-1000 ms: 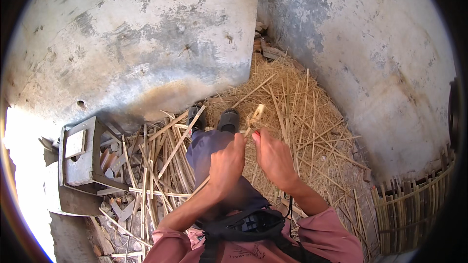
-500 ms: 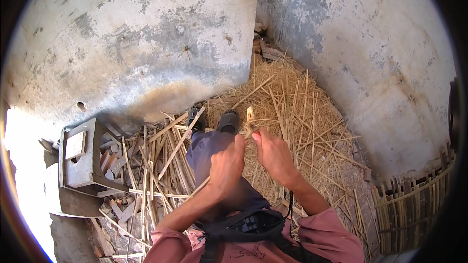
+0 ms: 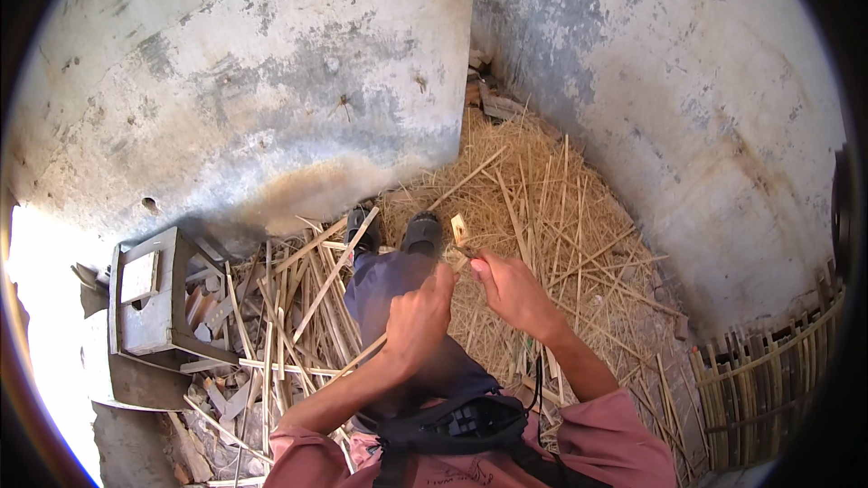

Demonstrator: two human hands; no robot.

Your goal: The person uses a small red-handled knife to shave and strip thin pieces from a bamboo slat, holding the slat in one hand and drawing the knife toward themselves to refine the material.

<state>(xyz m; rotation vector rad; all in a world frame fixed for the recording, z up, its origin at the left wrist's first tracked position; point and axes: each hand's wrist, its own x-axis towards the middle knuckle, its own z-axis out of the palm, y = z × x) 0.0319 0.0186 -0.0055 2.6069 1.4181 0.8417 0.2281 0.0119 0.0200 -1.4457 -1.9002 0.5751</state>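
Note:
My left hand (image 3: 419, 312) is closed around a thin bamboo strip (image 3: 363, 359), whose tail runs back along my left forearm. Just to its right, my right hand (image 3: 517, 293) pinches a small tool with a pale, flat wooden end (image 3: 458, 229) that sticks out beyond the fingers, tilted away from me. A dark part of it shows by the fingertips; whether it is a blade I cannot tell. The two hands are close together but apart, in front of my waist. The strip's front end is hard to make out between them.
A heap of pale shavings (image 3: 506, 154) with long strips on it covers the floor ahead and right. More cut strips (image 3: 312, 298) lie left of my shoes (image 3: 421, 233). A grey wooden box frame (image 3: 149, 325) stands among rubble at left. A slatted bamboo panel (image 3: 768, 389) is at right.
Both hands have moved slightly toward me, and the gap between them has widened. The tool's pale end has come lower and tilts more to the left.

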